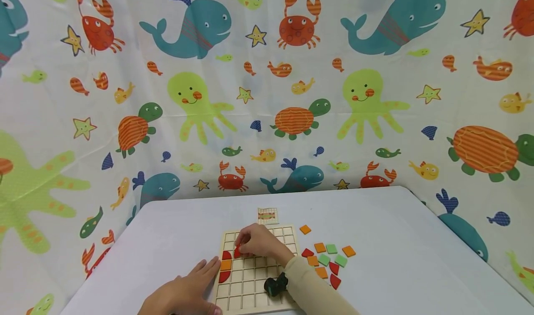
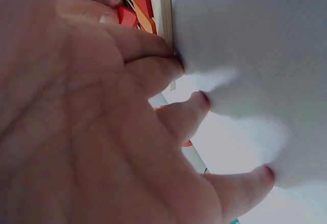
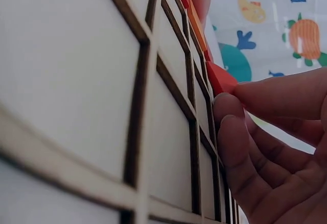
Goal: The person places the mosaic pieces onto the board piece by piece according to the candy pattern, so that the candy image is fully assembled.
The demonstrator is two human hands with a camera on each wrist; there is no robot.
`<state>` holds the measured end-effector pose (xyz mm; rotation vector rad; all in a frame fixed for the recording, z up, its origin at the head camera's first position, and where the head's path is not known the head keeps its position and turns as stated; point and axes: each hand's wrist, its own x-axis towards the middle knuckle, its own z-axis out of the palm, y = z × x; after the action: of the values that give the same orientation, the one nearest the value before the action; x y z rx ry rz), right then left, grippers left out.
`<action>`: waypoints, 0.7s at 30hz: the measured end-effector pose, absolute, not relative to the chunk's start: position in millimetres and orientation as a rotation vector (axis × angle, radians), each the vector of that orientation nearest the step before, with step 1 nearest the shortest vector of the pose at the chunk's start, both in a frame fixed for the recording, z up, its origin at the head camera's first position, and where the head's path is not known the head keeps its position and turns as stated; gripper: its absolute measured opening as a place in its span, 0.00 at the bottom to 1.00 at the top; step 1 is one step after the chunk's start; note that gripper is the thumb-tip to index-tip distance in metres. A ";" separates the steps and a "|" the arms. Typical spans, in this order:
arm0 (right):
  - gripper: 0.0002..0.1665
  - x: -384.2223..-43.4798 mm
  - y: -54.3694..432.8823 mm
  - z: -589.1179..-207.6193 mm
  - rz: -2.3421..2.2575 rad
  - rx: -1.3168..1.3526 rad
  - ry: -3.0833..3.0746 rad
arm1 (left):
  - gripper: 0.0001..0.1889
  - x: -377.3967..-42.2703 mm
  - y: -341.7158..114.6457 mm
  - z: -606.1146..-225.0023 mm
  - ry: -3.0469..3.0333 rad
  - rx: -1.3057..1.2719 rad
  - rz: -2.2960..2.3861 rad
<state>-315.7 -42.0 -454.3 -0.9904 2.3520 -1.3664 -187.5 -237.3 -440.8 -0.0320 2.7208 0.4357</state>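
Observation:
A wooden grid board (image 1: 248,288) lies on the white table. My right hand (image 1: 259,243) is over its upper left part. Between thumb and fingertips it pinches a red tile (image 3: 220,77) with a curved edge, low over the grid cells. Down the board's left column sit a red tile (image 1: 226,255), an orange square tile (image 1: 225,265) and a second red tile (image 1: 224,276). My left hand (image 1: 183,289) rests with fingers extended at the board's left edge. In the left wrist view, its fingertips touch the board's side and the tabletop.
A small pattern card (image 1: 267,216) lies behind the board. To the right are several loose tiles: orange squares (image 1: 348,251), green squares (image 1: 331,248) and red curved pieces (image 1: 335,281). A dark device (image 1: 276,285) sits at my right wrist. A sea-animal curtain (image 1: 258,51) hangs behind the table.

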 end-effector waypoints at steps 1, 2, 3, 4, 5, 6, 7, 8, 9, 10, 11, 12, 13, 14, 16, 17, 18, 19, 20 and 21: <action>0.06 -315.7 -41.9 -454.3 -1.359 -0.996 2.355 | 0.62 -187.3 -237.5 -440.7 2.719 -0.034 0.445; 0.06 -315.5 -41.7 -454.1 -1.350 -1.004 2.361 | 0.62 -186.9 -237.6 -440.6 2.719 -0.040 0.454; 0.06 -315.4 -41.7 -454.2 -1.341 -1.010 2.368 | 0.62 -186.5 -237.4 -440.3 2.717 -0.050 0.467; 0.06 -315.3 -41.8 -454.2 -1.329 -1.017 2.379 | 0.62 -186.2 -237.5 -440.1 2.715 -0.049 0.474; 0.07 -315.3 -42.1 -454.5 -1.317 -1.021 2.391 | 0.62 -185.8 -237.7 -440.1 2.715 -0.052 0.483; 0.07 -315.7 -42.6 -454.9 -1.308 -1.020 2.399 | 0.62 -185.6 -237.6 -439.9 2.714 -0.052 0.491; 0.07 -316.0 -43.1 -455.4 -1.303 -1.023 2.406 | 0.61 -185.3 -237.6 -439.8 2.713 -0.053 0.498; 0.07 -316.3 -43.7 -455.9 -1.293 -1.023 2.414 | 0.61 -185.0 -237.4 -439.6 2.713 -0.052 0.502; 0.08 -316.7 -44.3 -456.5 -1.285 -1.023 2.422 | 0.61 -184.6 -237.4 -439.5 2.715 -0.046 0.501; 0.08 -317.2 -44.9 -457.2 -1.278 -1.024 2.429 | 0.60 -184.5 -237.6 -439.8 2.719 -0.039 0.499; 0.08 -317.6 -45.3 -458.0 -1.271 -1.023 2.434 | 0.60 -184.2 -237.4 -439.7 2.721 -0.041 0.498; 0.08 -317.8 -45.6 -458.4 -1.265 -1.025 2.440 | 0.60 -183.9 -237.2 -439.6 2.723 -0.041 0.498; 0.08 -318.0 -45.7 -458.9 -1.260 -1.027 2.444 | 0.60 -183.6 -237.2 -439.7 2.725 -0.044 0.495; 0.08 -318.1 -45.7 -459.4 -1.254 -1.027 2.450 | 0.60 -183.3 -237.2 -439.9 2.727 -0.046 0.493; 0.08 -318.0 -45.3 -459.4 -1.246 -1.028 2.457 | 0.60 -183.3 -236.8 -440.0 2.729 -0.055 0.488; 0.08 -318.0 -45.1 -459.4 -1.238 -1.027 2.462 | 0.60 -183.2 -236.6 -439.9 2.728 -0.060 0.488; 0.08 -318.2 -44.9 -459.4 -1.233 -1.024 2.467 | 0.60 -183.2 -236.7 -440.0 2.727 -0.060 0.490; 0.08 -318.4 -44.9 -459.7 -1.229 -1.022 2.471 | 0.60 -183.3 -236.8 -439.9 2.728 -0.054 0.486; 0.08 -318.4 -44.8 -459.6 -1.229 -1.019 2.474 | 0.60 -183.5 -236.9 -439.6 2.726 -0.050 0.490; 0.08 -318.6 -44.7 -459.7 -1.227 -1.018 2.478 | 0.60 -183.6 -236.9 -439.5 2.726 -0.043 0.491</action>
<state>-318.6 -44.7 -459.7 -1.0182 2.4784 -1.2271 -183.6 -236.9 -439.5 -0.0432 2.7261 0.4912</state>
